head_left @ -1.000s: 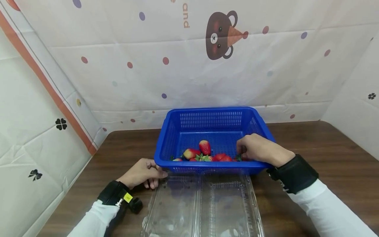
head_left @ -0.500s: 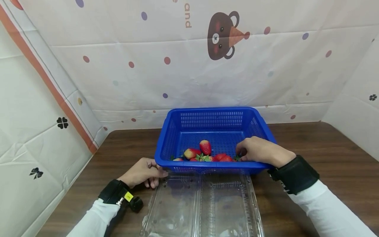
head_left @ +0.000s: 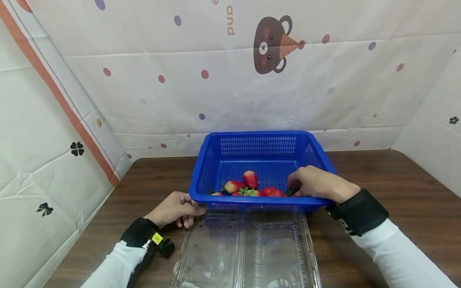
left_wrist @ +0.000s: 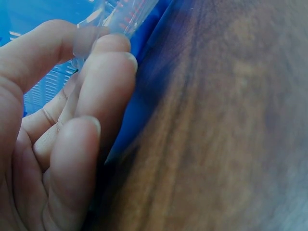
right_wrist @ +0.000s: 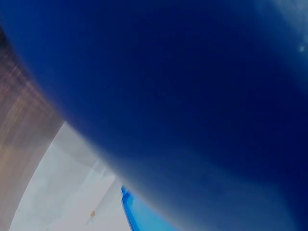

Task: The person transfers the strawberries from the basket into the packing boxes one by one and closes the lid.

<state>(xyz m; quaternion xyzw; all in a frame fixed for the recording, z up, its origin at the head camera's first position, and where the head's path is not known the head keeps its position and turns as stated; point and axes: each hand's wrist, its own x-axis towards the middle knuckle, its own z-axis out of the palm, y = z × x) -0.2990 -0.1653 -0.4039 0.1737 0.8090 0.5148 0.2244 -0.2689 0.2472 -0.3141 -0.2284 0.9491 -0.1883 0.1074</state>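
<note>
My left hand [head_left: 175,209] pinches the far left corner of a clear plastic clamshell box [head_left: 216,248], which lies opened flat before me. In the left wrist view, the clear plastic edge [left_wrist: 130,19] sits between thumb and finger. My right hand [head_left: 318,183] reaches over the near rim of a blue plastic basket [head_left: 252,201], fingers bent down at the right end of a strawberry pile. Green leaves show by its fingertips, which are partly hidden; I cannot tell whether they grip a strawberry. An upright strawberry [head_left: 250,180] and several others lie along the basket's near side.
The brown wooden table [head_left: 378,176] carries the basket at its back, close to a printed cloth wall [head_left: 162,104]. The clamshell's far edge meets the basket's front. Blue basket wall [right_wrist: 168,86] fills most of the right wrist view.
Both hands keep almost the same place and pose. The right hand's fingers shift very slightly at the strawberries; the head view drifts a little.
</note>
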